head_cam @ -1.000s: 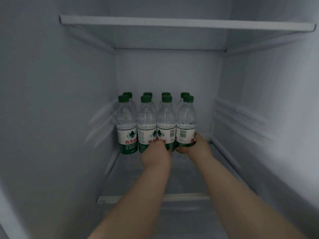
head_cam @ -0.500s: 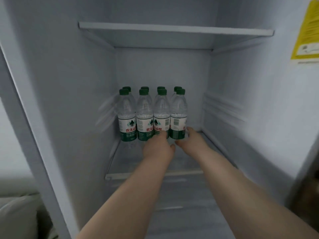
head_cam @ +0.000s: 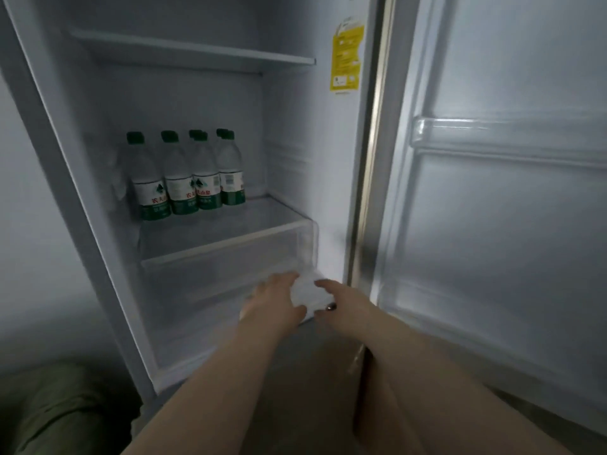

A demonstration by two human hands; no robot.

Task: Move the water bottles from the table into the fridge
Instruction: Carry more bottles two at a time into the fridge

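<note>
Fridge shelf [head_cam: 230,247]: green-labelled water bottles [head_cam: 189,178]

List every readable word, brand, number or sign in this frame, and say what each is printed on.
"农夫" in red: label of the leftmost front water bottle.
"山泉" in red: label of the third front bottle.
Red characters on the second front bottle: partly hidden, not readable.
Barcode on the rightmost front bottle: digits too small to read.
Yellow sticker on the fridge's right inner wall: print blurred, unreadable.
Nothing else carries text.

Home kitchen, open fridge [head_cam: 210,93], water bottles [head_cam: 187,178] on shelf [head_cam: 226,234]
</note>
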